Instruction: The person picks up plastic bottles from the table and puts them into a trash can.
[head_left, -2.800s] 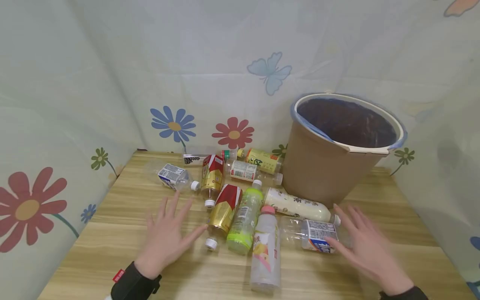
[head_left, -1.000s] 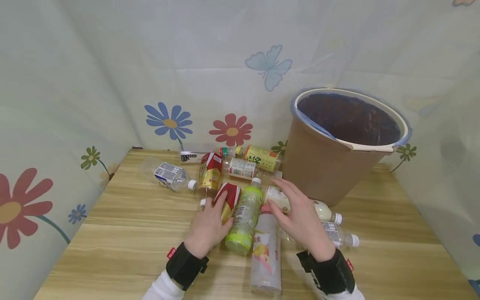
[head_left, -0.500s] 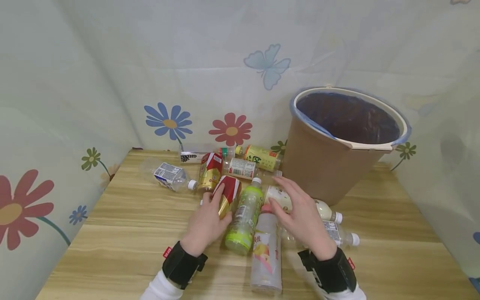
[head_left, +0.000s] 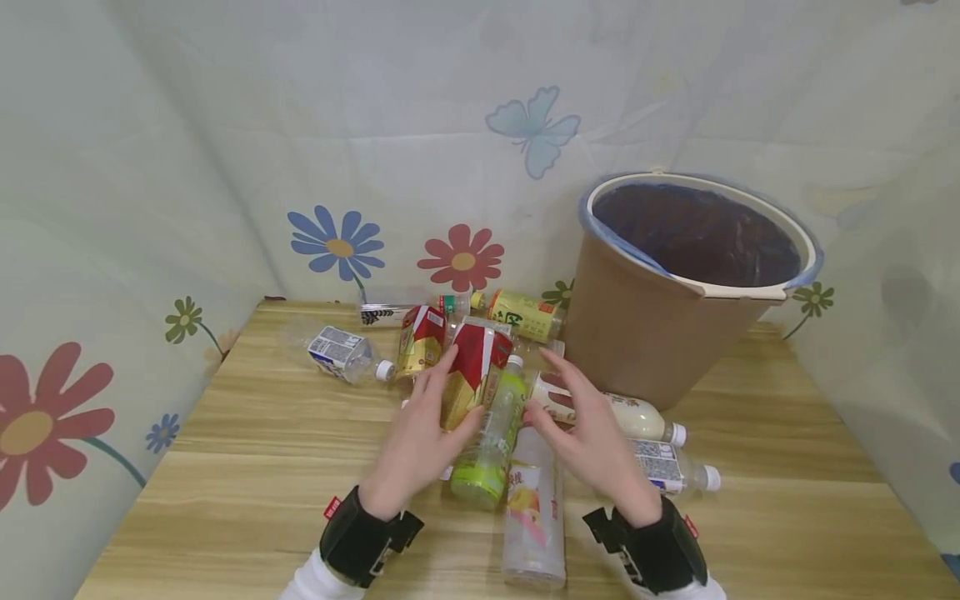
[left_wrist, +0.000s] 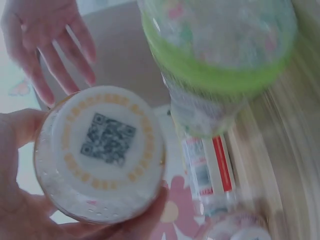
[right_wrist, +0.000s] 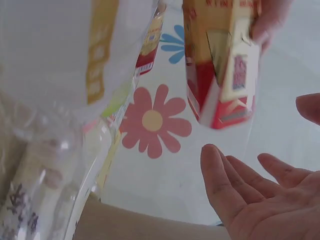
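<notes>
My left hand (head_left: 420, 442) grips a drink bottle (head_left: 477, 354) with a red and gold label, raised off the table and tilted. In the left wrist view its white base or cap end, with a QR code (left_wrist: 108, 140), faces the camera between my fingers. My right hand (head_left: 596, 437) holds nothing; its fingers are spread above a cream bottle (head_left: 637, 417) and a pink-capped bottle (head_left: 534, 517). Between the hands lies a green-labelled bottle (head_left: 487, 458), partly covered by the left hand and raised bottle. A clear bottle (head_left: 663, 467) lies behind the right wrist.
A tall brown bin (head_left: 637, 325) with a bag liner stands at the back right. Another red and gold bottle (head_left: 422, 342), a clear white-capped bottle (head_left: 341, 350) and a yellow-labelled bottle (head_left: 525, 315) lie toward the back of the wooden table (head_left: 262, 475). A flowered curtain encloses it.
Both hands have come in from the sides over the bottles. My left hand has taken hold of the red and gold bottle and lifted it; the right stays empty.
</notes>
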